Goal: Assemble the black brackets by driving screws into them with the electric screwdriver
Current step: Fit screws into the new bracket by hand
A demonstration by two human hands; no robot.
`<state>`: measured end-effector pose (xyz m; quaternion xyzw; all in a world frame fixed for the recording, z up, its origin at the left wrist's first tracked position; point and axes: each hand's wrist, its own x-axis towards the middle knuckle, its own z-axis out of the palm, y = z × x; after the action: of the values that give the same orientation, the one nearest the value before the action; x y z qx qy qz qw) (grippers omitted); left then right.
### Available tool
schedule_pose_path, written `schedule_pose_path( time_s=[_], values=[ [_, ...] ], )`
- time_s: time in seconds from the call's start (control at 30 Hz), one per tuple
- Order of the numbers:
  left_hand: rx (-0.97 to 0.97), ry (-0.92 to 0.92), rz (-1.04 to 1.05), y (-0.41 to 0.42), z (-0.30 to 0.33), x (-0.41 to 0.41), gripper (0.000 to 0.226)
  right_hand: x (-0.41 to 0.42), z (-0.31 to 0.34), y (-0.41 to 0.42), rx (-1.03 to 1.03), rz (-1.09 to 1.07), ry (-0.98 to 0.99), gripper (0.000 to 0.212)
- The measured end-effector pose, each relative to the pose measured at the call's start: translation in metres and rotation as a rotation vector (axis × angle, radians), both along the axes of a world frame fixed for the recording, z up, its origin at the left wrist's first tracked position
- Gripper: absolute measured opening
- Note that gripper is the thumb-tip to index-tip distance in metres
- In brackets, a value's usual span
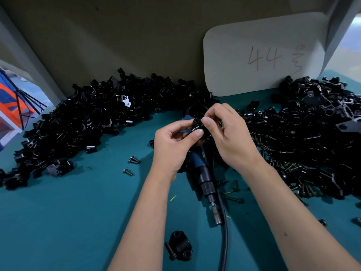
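My left hand [175,142] pinches a small black bracket [198,127] above the middle of the table. My right hand [227,130] holds its fingertips on the top of the same bracket, with what looks like a screw between them; the screw is mostly hidden. The blue and black electric screwdriver [205,177] lies on the teal table [78,212] below my hands, its bit [217,217] pointing toward me and its black cable [224,241] running off the near edge. Nobody holds it.
A big heap of black brackets [88,118] curves along the left and back. Another heap of brackets and screws [312,137] fills the right. A lone bracket with a screw [178,245] lies near me. Loose screws [133,160] lie at left. A white card [263,55] leans on the back wall.
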<state>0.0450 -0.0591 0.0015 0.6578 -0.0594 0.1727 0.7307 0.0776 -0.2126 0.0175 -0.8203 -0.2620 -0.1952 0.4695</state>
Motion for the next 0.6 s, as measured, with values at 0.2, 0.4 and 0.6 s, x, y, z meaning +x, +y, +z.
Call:
schedule_pose_path(
  time_s=[0.2,0.4,0.6],
  values=[
    [0.076,-0.012,0.073,-0.0009,0.0006,0.0006,0.033,-0.0015,0.0052,0.004,-0.077,-0.028,0.036,0.037],
    [0.168,-0.045,0.092,-0.0035,0.0015,0.0014,0.033,-0.0032,0.0038,0.0024,0.026,-0.118,0.103,0.053],
    [0.108,-0.011,0.141,0.0011,0.0,0.0024,0.029,-0.0003,-0.0023,0.0008,-0.052,-0.01,0.104,0.03]
  ],
)
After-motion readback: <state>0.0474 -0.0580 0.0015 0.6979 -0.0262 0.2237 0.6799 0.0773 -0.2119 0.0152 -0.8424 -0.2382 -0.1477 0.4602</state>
